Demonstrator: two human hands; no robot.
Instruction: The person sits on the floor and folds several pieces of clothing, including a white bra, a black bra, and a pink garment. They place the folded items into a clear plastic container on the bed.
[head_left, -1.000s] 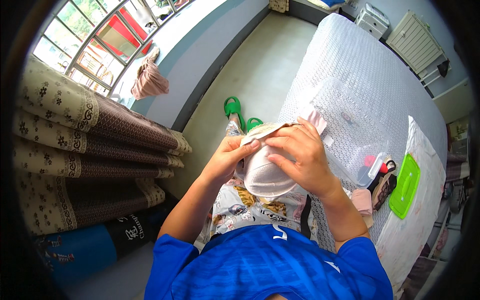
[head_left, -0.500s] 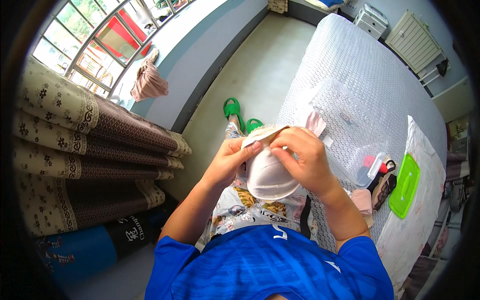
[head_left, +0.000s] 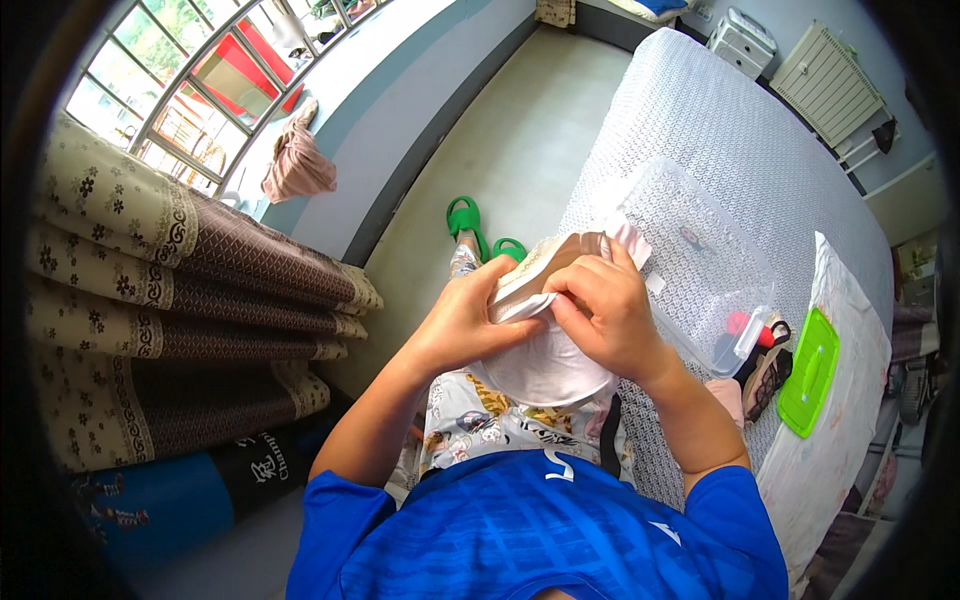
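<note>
left hand (head_left: 462,318) and right hand (head_left: 608,308) pinch a pale, round-cupped bra (head_left: 550,371), its beige inner side showing.

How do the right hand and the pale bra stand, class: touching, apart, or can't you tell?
Touching. The head view shows it: the right hand pinches the pale bra at its folded edge.

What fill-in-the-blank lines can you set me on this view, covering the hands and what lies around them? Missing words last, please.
Of the left hand and right hand, ____ grip the pale bra.
The plastic lid right of the clear plastic box on the bed is coloured ____.
The crumpled pinkish cloth on the windowsill is on the person's ____ side.
Missing words: both; green; left.
</note>
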